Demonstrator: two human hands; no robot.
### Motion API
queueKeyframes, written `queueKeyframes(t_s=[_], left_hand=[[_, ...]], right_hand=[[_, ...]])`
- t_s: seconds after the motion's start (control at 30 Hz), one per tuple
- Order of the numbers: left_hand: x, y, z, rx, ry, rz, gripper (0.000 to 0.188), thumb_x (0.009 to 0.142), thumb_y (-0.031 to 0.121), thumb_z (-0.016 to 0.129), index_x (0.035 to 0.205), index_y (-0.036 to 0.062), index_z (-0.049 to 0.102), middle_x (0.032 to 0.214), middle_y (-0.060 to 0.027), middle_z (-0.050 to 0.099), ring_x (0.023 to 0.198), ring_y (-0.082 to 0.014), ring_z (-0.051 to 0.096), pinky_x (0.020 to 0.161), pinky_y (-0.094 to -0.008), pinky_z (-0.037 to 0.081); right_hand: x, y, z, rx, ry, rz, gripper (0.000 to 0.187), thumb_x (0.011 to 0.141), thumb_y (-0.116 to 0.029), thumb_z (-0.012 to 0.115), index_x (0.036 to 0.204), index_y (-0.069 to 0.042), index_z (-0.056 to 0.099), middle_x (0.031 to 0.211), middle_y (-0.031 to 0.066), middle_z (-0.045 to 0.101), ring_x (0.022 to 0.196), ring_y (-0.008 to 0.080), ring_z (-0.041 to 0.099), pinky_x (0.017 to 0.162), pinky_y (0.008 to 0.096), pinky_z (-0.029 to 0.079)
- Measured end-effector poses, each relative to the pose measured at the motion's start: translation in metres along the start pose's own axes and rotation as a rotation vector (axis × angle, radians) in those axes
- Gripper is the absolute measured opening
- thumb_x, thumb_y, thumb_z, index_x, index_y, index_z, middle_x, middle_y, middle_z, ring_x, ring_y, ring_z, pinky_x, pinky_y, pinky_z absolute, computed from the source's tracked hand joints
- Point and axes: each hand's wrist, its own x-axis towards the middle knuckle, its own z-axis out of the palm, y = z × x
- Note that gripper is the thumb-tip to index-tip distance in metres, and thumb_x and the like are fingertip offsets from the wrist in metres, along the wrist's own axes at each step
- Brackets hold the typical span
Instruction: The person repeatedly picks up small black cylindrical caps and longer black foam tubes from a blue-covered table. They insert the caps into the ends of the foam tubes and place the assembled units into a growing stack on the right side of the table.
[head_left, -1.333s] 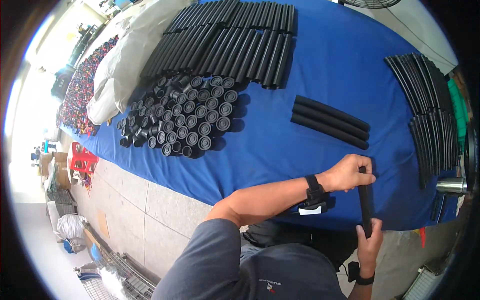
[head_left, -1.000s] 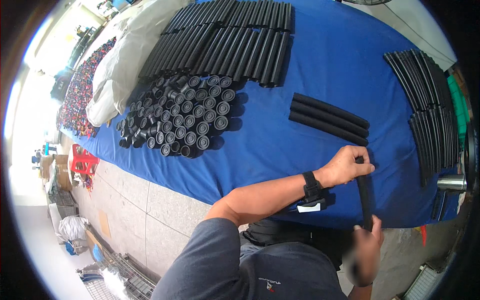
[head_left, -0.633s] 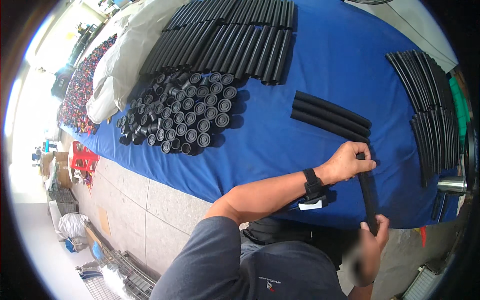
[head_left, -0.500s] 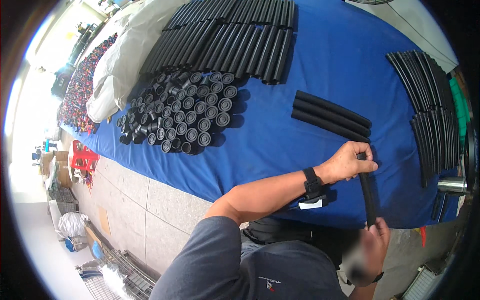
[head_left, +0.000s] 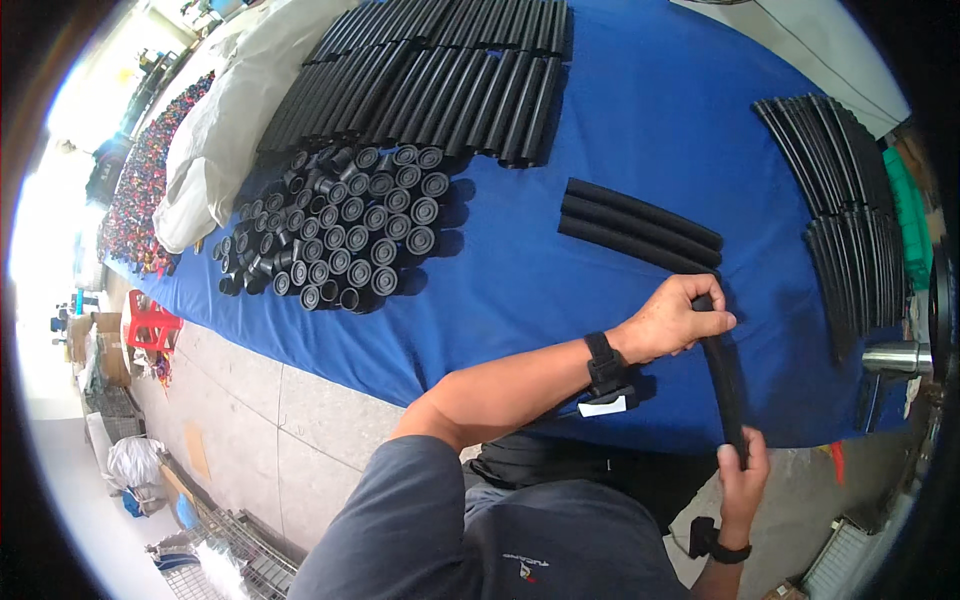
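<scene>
Between my two hands runs a matte black tube (head_left: 724,385), which looks like foam and bends slightly. My left hand (head_left: 678,318) is closed round its far end, thumb on the side. My right hand (head_left: 745,474) pinches the near end, just off the front edge of the blue-covered table (head_left: 480,335). Beyond my left hand lie several similar black tubes (head_left: 640,228), side by side on the cloth. Black straps circle both of my wrists; a dark device with a white tag (head_left: 603,406) shows below the left one.
Round black caps (head_left: 375,215) cluster at left centre. Behind them are rows of glossy black tubes (head_left: 480,95). More thin black tubes (head_left: 825,155) lie at right, near a metal cylinder (head_left: 897,358). Farther left are pale sheeting (head_left: 215,115), a multicoloured pile (head_left: 160,190) and a red stool (head_left: 152,322).
The whole scene has shifted slightly left in the view. My right hand has turned a little and stays at the tube's near end; my left hand keeps its grip. The tube leans slightly more.
</scene>
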Motion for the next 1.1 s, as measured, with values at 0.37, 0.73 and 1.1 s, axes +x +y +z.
queueKeyframes(t_s=[0.37,0.73,1.1], left_hand=[[0.0,0.002,0.002,0.027,0.041,0.019,0.021,0.095,0.021,0.073,0.088,0.0075,0.058,0.058,0.0042,0.053,0.042,-0.0031,0.047,0.036,-0.0203,0.033],[0.001,-0.002,0.001,0.045,0.017,0.021,0.024,0.098,0.026,0.07,0.085,0.0079,0.061,0.058,0.0048,0.053,0.042,-0.002,0.046,0.036,-0.0198,0.032],[0.001,-0.004,0.001,0.053,0.0,0.04,0.027,0.098,0.028,0.071,0.081,0.0083,0.063,0.058,0.005,0.053,0.043,-0.0018,0.046,0.037,-0.0194,0.033]], right_hand=[[-0.003,-0.001,0.011,-0.032,0.056,-0.103,0.03,0.09,-0.018,0.072,0.11,0.002,0.059,0.089,0.0035,0.059,0.079,0.0093,0.052,0.071,0.0266,0.043],[0.001,0.003,0.003,0.076,-0.027,-0.066,0.031,0.092,-0.021,0.068,0.113,0.001,0.059,0.078,-0.0008,0.057,0.056,0.0049,0.045,0.049,0.0208,0.035],[0.005,0.01,-0.005,0.437,-0.095,0.114,0.025,0.1,-0.025,0.063,0.111,-0.002,0.059,0.072,0.0035,0.063,0.052,0.0038,0.047,0.045,0.0199,0.035]])
